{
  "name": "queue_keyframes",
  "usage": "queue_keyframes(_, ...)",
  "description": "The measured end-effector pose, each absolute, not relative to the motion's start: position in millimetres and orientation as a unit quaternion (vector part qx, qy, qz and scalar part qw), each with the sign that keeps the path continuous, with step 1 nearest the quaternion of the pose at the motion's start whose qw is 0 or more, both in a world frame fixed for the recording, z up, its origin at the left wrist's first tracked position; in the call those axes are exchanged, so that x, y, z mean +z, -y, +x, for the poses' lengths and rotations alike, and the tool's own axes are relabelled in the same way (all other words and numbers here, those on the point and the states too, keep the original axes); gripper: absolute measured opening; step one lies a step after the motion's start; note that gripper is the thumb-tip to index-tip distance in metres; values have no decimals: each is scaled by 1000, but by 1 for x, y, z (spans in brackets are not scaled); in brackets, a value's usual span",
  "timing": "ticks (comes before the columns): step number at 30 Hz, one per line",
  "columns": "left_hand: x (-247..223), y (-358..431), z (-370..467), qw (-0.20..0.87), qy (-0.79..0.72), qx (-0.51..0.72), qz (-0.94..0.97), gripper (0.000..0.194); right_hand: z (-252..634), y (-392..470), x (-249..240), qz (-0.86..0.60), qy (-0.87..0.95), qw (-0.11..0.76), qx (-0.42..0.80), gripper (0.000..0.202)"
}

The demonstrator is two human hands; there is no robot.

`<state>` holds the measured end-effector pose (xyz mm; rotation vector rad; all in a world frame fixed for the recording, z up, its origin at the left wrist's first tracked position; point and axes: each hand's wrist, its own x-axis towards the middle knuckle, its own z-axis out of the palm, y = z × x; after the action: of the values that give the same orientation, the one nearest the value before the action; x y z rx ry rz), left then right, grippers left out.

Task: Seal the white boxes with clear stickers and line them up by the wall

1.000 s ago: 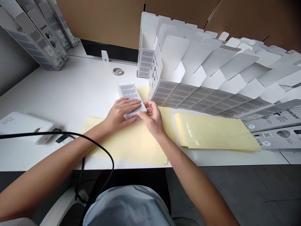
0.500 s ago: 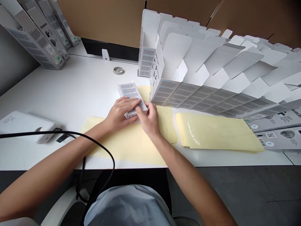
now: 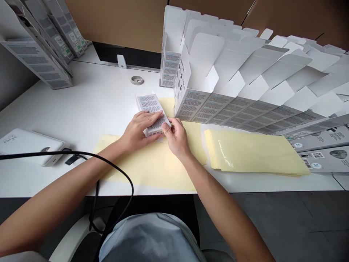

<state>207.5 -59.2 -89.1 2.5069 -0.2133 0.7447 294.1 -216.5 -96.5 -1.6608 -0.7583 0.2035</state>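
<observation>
A small white box [image 3: 149,103] with printed text lies tilted on yellow sheets [image 3: 131,167] at the middle of the white table. My left hand [image 3: 140,131] grips it from the left, fingers across its top face and thumb along the near edge. At its near right corner, my right hand [image 3: 176,136] pinches the box between thumb and fingers. The underside of the box is hidden.
A row of open white cartons [image 3: 201,94] stands at the back right, beside a yellow stack [image 3: 261,153]. More boxes [image 3: 40,62] stand back left. A power bank [image 3: 29,145], black cable [image 3: 114,165] and ring [image 3: 136,80] are on the left half.
My right thumb has shifted slightly right, towards the box's corner. The boxes at the back left have tipped or turned and now sit further left.
</observation>
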Motion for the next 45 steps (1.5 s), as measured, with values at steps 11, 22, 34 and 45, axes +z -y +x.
queue_keyframes(11, -86, 61, 207, 257, 66, 268, 926, 62, 298, 224, -98, -734, 417, 534, 42, 50)
queue_keyframes(22, -87, 60, 205, 271, 56, 260, 925, 63, 294, 225, -91, -758, 411, 506, 33, 44)
queue_keyframes(34, -56, 65, 195, 567, -340, 186, 726, 79, 288, 221, -79, -706, 206, 628, 255, 41)
queue_keyframes(45, -50, 36, 231, 720, -234, 117, 642, 53, 279, 224, -78, -711, 277, 642, 74, 39)
